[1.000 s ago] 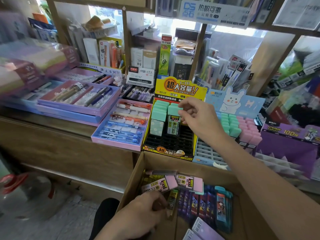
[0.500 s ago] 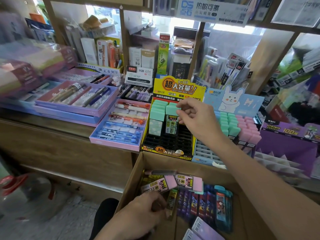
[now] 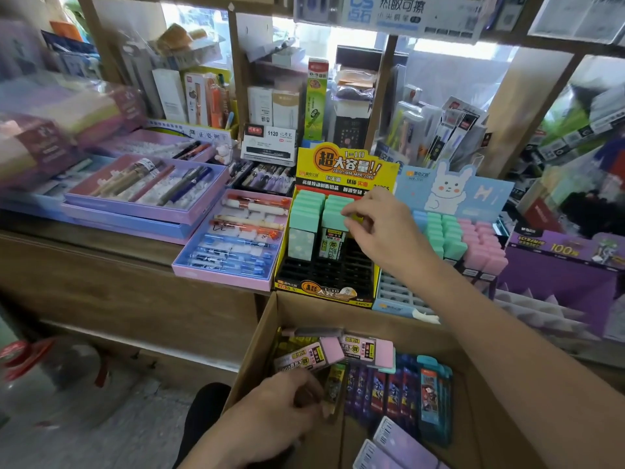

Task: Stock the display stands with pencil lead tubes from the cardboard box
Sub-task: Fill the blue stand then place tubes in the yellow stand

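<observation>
A yellow display stand (image 3: pixel 345 164) with a black slotted base holds two columns of green-capped pencil lead tubes. My right hand (image 3: pixel 382 228) pinches the green cap of the front tube (image 3: pixel 333 220) in the second column, which stands upright in its slot. Below, an open cardboard box (image 3: pixel 358 316) holds pink-capped tubes (image 3: pixel 311 357) and dark blue ones (image 3: pixel 433 394). My left hand (image 3: pixel 280 401) is inside the box, fingers curled around a yellow-labelled tube (image 3: pixel 335 380) that is partly hidden.
A blue rabbit stand (image 3: pixel 449 191) with green and pink tubes sits right of the yellow one, then a purple stand (image 3: pixel 561 265). Pen trays (image 3: pixel 145 214) lie to the left on the wooden counter (image 3: pixel 101 258). Shelves of stationery rise behind.
Little differs. My right hand stays on the green-capped tube at the yellow stand, and my left hand keeps its place in the box.
</observation>
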